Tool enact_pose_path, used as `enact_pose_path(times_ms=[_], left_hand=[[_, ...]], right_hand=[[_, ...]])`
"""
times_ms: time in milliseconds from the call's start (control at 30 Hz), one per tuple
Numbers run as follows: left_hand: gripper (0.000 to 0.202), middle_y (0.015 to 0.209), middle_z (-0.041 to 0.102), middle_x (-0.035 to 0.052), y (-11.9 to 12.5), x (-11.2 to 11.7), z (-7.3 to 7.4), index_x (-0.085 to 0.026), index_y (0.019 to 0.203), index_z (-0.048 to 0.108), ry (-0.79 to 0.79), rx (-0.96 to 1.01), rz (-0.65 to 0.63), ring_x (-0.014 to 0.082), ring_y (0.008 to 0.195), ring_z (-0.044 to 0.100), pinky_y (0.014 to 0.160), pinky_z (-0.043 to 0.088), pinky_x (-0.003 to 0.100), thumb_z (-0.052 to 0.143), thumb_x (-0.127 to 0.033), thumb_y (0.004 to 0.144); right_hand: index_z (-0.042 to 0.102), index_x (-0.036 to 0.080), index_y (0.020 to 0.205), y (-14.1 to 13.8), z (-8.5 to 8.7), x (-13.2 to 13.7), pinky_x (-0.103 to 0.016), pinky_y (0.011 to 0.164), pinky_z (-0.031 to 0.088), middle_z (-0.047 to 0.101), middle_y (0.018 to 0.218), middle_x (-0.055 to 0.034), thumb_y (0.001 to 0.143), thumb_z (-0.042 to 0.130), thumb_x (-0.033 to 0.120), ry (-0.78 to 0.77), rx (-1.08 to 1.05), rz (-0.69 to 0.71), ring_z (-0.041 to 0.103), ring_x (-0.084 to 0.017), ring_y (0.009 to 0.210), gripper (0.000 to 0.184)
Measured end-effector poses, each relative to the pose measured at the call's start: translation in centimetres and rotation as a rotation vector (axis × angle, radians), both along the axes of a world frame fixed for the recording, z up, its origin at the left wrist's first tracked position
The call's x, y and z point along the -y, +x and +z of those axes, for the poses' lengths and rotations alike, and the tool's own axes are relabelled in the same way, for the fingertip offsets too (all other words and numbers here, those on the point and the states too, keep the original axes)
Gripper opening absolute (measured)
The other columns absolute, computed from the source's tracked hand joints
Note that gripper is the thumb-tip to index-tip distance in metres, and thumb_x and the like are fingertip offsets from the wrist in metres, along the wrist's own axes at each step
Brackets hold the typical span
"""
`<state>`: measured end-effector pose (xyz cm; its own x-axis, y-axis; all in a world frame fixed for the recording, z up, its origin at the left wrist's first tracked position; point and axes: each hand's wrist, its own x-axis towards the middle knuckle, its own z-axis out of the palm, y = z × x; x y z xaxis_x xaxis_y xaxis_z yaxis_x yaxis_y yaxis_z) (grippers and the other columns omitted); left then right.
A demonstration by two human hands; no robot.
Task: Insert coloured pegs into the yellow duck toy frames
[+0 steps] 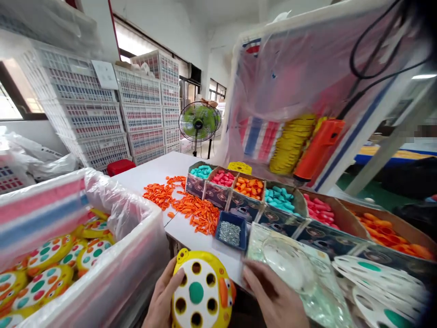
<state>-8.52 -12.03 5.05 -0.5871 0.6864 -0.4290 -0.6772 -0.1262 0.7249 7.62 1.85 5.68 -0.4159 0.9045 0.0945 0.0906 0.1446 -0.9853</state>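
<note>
White surface (pixel 153 171) beyond both hands, bearing cardboard trays of coloured plastic pegs (pixel 251 187). Yellow round plastic toy with white holed face (pixel 201 294), gripped at its left edge by the left hand (pixel 164 298). Right hand (pixel 273 296), fingers spread, resting on clear plastic domes in a bag (pixel 293 266) just right of the toy.

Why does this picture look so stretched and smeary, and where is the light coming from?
Head view: wide-lens distortion bends the stacked white crates and tilts the frame at right; bright daylight from the windows washes out the upper left; the right hand and clear plastic bag are motion-blurred, while the yellow toy in the left hand looks fairly sharp.
</note>
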Motion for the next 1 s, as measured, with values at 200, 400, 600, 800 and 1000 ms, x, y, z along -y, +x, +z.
enact_pose_path(times_ms=[200, 400, 600, 800, 1000], left_hand=[[0.069, 0.112, 0.076, 0.0113, -3.1, 1.2, -3.2, -0.023, 0.13, 0.059, 0.013, -0.197, -0.019, 0.0353, 0.105, 0.069, 0.088, 0.056, 0.043, 0.077, -0.051, 0.07], [0.062, 0.118, 0.073, 0.0113, -6.2, 1.8, -4.8, -0.023, 0.117, 0.069, -0.155, -0.369, 0.022, 0.0394, 0.119, 0.06, 0.094, 0.053, 0.044, 0.077, -0.057, 0.065], [0.056, 0.113, 0.075, 0.0104, -7.2, 1.8, -4.4, -0.027, 0.112, 0.071, -0.159, -0.354, -0.022, 0.0385, 0.111, 0.064, 0.085, 0.055, 0.041, 0.08, -0.052, 0.063], [0.051, 0.105, 0.075, 0.0088, -8.1, 1.2, -4.6, -0.02, 0.121, 0.063, -0.131, -0.437, -0.115, 0.0273, 0.09, 0.07, 0.072, 0.055, 0.031, 0.068, -0.049, 0.079], [0.039, 0.096, 0.073, 0.0064, -8.0, 0.5, -4.3, -0.016, 0.112, 0.065, -0.117, -0.669, -0.216, 0.0219, 0.084, 0.065, 0.072, 0.051, 0.027, 0.061, -0.045, 0.086]], right_hand=[[0.075, 0.021, 0.101, -17.3, 2.5, -4.8, -0.042, 0.09, 0.05, 0.076, 0.098, -0.0062, 0.082, 0.063, 0.019, 0.568, 0.169, 0.491, 0.069, -0.026, 0.091, 0.022], [0.072, 0.023, 0.075, -26.8, -2.7, -5.6, -0.043, 0.09, 0.049, 0.07, 0.081, 0.0022, 0.082, 0.064, 0.026, 0.563, 0.133, 0.522, 0.069, -0.023, 0.093, 0.011], [0.068, 0.023, 0.064, -28.5, -4.1, -6.4, -0.04, 0.09, 0.048, 0.072, 0.078, -0.0002, 0.085, 0.063, 0.032, 0.545, 0.163, 0.556, 0.068, -0.024, 0.097, 0.023], [0.075, 0.019, 0.095, -24.8, -0.9, -6.9, -0.032, 0.081, 0.05, 0.078, 0.097, -0.0045, 0.083, 0.066, 0.028, 0.476, 0.239, 0.736, 0.069, -0.021, 0.088, 0.017], [0.074, 0.023, 0.104, -16.4, 3.4, -4.1, -0.029, 0.084, 0.051, 0.076, 0.101, -0.0039, 0.087, 0.064, 0.029, 0.386, 0.238, 1.026, 0.069, -0.019, 0.091, 0.02]])
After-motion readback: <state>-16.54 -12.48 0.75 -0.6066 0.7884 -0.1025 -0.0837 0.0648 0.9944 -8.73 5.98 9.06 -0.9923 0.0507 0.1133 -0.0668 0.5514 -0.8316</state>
